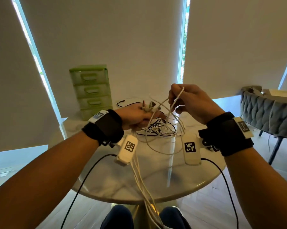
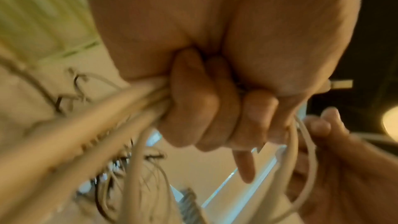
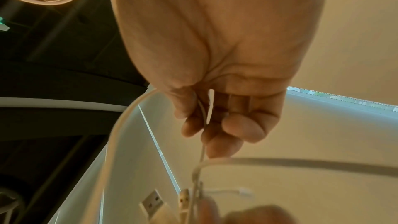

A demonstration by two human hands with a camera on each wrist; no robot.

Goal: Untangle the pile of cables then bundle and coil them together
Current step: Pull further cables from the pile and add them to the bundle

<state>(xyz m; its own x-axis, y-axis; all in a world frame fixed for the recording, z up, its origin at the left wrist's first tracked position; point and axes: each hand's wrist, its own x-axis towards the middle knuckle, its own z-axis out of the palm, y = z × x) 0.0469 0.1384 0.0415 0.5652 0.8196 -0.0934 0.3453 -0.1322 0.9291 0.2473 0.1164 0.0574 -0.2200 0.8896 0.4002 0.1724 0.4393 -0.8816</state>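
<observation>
Gripping a bunch of white cables (image 1: 153,113) at mid-frame of the head view, the left hand (image 1: 136,117) has its fingers (image 2: 193,98) curled tightly round several strands, whose connector ends (image 1: 149,105) stick up past the knuckles; the same strands run down from under the hand toward the lower centre of the frame, past the table edge. Right hand (image 1: 191,104), upper right of centre: fingers pinch one thin white cable (image 1: 176,98), raised above the rest; the right wrist view shows that strand (image 3: 202,113) passing between thumb and fingertips, with a USB plug (image 3: 151,202) low in the frame. Remaining pile of cables (image 1: 159,129), white and black mixed: lies tangled on the round marble table (image 1: 156,176) just below and between the two hands, loops trailing toward frame centre. One black cable end (image 1: 121,102) lies apart, left of the pile at mid-frame. Green drawer unit (image 1: 91,90), four drawers: stands on the table's far side, left of centre. Grey padded chair (image 1: 261,111): right edge of frame, beside the table. Black wrist straps (image 1: 106,128) with tagged white modules on both forearms, lower half of frame.
</observation>
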